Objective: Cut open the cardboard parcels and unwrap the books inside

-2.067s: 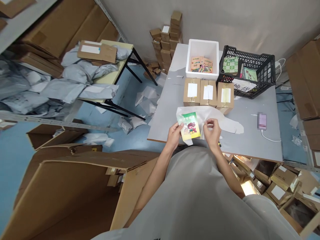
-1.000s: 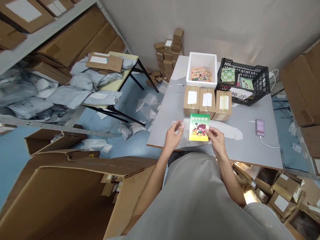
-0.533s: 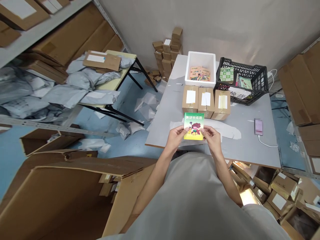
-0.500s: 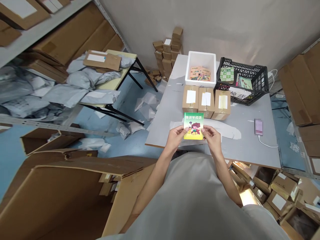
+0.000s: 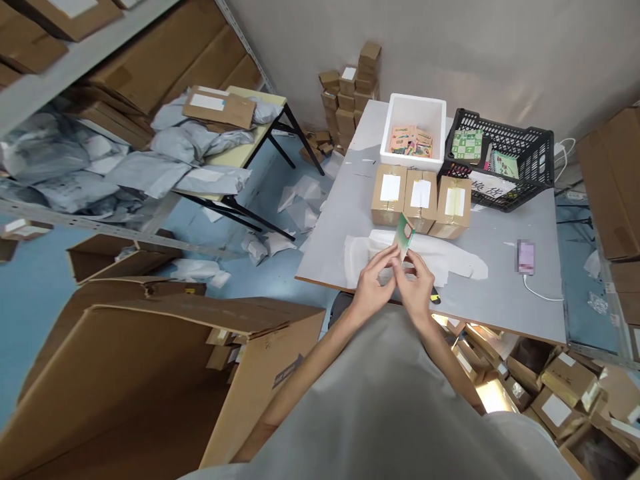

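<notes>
Both the left hand (image 5: 373, 287) and the right hand (image 5: 416, 287) have hold of one small green book (image 5: 404, 232), fingers nearly closed in a pinch at its lower end; can't tell exactly how the back fingers sit. It's up over the white paper (image 5: 431, 252), turned nearly edge-on, on the near side of the three cardboard boxes (image 5: 421, 195). Imo go light on the pinch so the corners don't bend, and support both sides while tilting it. Also mind the yellow-and-black thing (image 5: 435, 296) at the table (image 5: 505, 287) edge, no idea what it is.
</notes>
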The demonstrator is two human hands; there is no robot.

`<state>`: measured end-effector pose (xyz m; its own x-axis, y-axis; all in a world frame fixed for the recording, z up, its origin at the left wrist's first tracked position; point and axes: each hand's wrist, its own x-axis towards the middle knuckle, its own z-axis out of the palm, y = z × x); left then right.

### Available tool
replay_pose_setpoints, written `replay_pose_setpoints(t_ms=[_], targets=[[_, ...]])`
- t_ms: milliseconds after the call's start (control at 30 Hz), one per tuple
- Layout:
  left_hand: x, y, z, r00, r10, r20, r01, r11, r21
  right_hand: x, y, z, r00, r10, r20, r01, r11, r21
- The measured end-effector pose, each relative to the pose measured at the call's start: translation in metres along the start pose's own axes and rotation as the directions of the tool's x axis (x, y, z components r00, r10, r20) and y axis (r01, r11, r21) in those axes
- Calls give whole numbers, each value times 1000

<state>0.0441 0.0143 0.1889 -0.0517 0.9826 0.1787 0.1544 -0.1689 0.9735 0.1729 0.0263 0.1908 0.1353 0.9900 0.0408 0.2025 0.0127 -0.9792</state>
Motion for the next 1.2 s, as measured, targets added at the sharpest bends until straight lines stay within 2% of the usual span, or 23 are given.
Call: replay_pose_setpoints(t_ms=[33,100,167,200,300,400,533,633,700,800,867,933,1000,1033,1133,1200], targets=[[-1,-1,-1,1000,6,4,-6,1000,16,1,2,-1,1000,21,-6,-21,999,25],[-2,-8,-7,997,-54,-59,54,999,5,3,7,-4,998,62,0,-62,993,102],[0,-19,-17,971,-201,-133,189,977,-97,3,11,-5,995,99,15,-101,977,189],[1,-24,-23,947,-292,-134,268,948,-171,3,12,-5,993,117,22,-119,967,225],[3,-36,-41,871,-489,-38,449,827,-338,0,16,2,987,160,19,-160,950,268],[2,-38,-57,837,-547,-3,495,759,-422,-2,16,11,984,176,2,-171,953,249],[-7,-33,-68,828,-556,-66,462,744,-482,-7,6,18,990,131,-50,-124,984,130],[-17,-25,-67,852,-497,-163,381,804,-457,-19,-9,24,996,39,-81,-36,998,46],[-25,-18,-64,897,-395,-196,302,875,-379,-30,-19,31,999,27,-29,-26,998,54],[-37,-5,-58,968,-157,-197,125,978,-167,-49,-27,44,999,47,20,-48,994,93],[-45,2,-58,989,-9,-150,3,999,-35,-59,-30,49,999,48,-12,-47,995,92],[-52,6,-61,994,74,-77,-72,997,25,-66,-30,48,998,43,-44,-40,996,74],[-57,7,-67,996,66,-63,-65,997,30,-72,-29,42,998,46,-44,-43,997,69],[-60,5,-71,995,34,-92,-32,999,22,-74,-28,39,998,53,-34,-51,996,74],[-65,-3,-84,970,-150,-191,138,988,-73,-82,-24,29,995,95,1,-95,991,95],[-68,-11,-90,942,-295,-159,265,946,-188,-86,-21,25,992,126,27,-128,986,105]])
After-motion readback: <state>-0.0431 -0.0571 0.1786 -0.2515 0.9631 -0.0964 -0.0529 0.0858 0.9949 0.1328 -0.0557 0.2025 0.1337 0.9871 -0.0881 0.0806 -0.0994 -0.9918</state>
